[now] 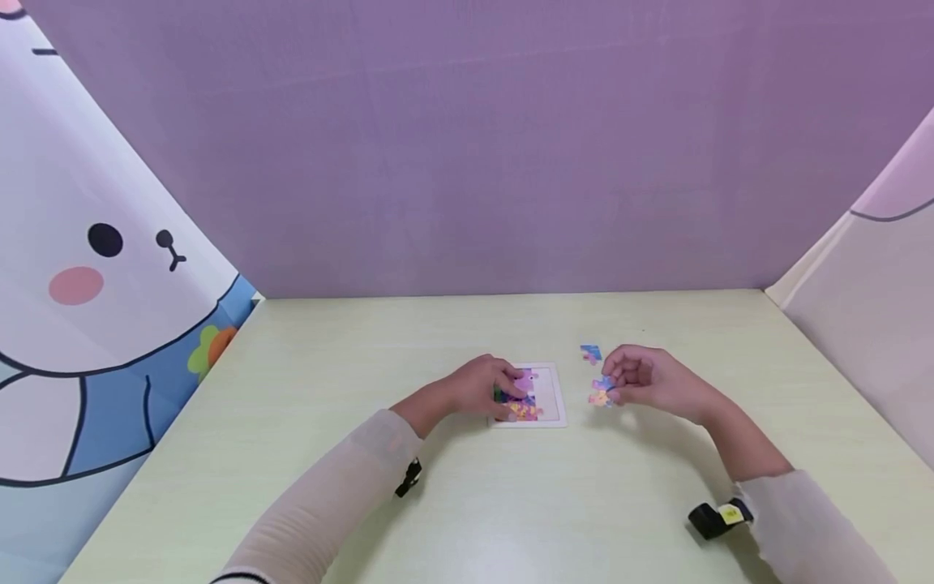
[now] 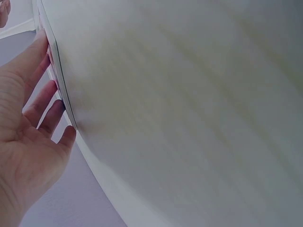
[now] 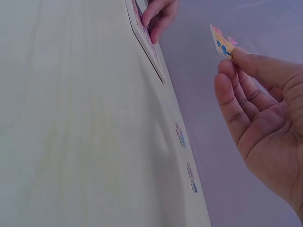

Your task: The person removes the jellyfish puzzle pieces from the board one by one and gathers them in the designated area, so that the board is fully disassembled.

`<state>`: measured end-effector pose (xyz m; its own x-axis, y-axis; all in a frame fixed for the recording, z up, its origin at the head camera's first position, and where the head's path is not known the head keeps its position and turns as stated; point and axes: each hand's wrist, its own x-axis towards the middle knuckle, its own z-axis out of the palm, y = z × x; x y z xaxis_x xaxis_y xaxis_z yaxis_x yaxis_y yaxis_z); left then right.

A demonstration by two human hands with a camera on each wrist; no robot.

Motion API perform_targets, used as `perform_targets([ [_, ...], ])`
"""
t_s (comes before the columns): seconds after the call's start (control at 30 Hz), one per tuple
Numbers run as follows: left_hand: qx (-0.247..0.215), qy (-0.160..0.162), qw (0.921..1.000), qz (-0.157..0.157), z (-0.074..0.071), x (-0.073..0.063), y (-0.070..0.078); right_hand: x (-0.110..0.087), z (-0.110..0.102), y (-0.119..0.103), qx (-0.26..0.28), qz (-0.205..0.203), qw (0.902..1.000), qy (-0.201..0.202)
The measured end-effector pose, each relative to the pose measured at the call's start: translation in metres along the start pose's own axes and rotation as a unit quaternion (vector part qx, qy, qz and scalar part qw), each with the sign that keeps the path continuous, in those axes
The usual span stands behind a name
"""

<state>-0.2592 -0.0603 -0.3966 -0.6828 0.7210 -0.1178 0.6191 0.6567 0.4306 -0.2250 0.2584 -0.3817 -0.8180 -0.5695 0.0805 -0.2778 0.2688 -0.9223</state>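
Note:
A white-framed jigsaw puzzle (image 1: 556,401) lies on the table, its left part filled with colourful pieces. My left hand (image 1: 487,388) rests on that filled part with fingers spread; in the left wrist view its fingertips (image 2: 57,106) touch the puzzle at the frame's edge. To the right of the frame, my right hand (image 1: 653,381) pinches an orange and pink puzzle piece (image 3: 221,43) between thumb and fingers, held up off the table. Under it in the head view lies a blue and pink puzzle piece (image 1: 604,382). Another blue-topped puzzle piece (image 1: 591,352) lies farther back.
The pale wooden table (image 1: 328,349) runs back to a purple cloth wall (image 1: 467,162). A cartoon-printed cloth (image 1: 109,341) hangs on the left and a pale one (image 1: 868,308) on the right. A black wrist device (image 1: 715,519) sits at the right sleeve.

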Motion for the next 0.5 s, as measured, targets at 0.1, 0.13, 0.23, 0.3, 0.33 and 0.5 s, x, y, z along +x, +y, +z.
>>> perform_targets([
  [0.1, -0.004, 0.001, 1.0, -0.004, 0.0, 0.0, 0.0, -0.005, -0.004, 0.001, -0.004, -0.01, 0.9999, 0.01],
  [0.13, -0.005, 0.001, 1.0, -0.005, 0.001, 0.0, 0.0, -0.006, -0.005, 0.002, -0.007, -0.015, 0.9998, 0.013],
  [0.23, -0.005, 0.001, 1.0, -0.005, 0.001, 0.0, 0.0, -0.01, -0.01, 0.002, -0.011, -0.028, 0.9993, 0.021],
  [0.3, -0.002, 0.001, 1.0, -0.005, 0.001, 0.001, -0.001, -0.013, -0.012, 0.003, -0.01, -0.034, 0.999, 0.025],
  [0.33, -0.001, 0.002, 1.0, -0.004, 0.001, 0.001, -0.001, -0.015, -0.014, 0.003, -0.009, -0.037, 0.9989, 0.028],
  [0.5, 0.002, 0.001, 1.0, 0.0, 0.002, 0.002, -0.002, -0.022, -0.021, 0.004, -0.006, -0.042, 0.998, 0.047],
])
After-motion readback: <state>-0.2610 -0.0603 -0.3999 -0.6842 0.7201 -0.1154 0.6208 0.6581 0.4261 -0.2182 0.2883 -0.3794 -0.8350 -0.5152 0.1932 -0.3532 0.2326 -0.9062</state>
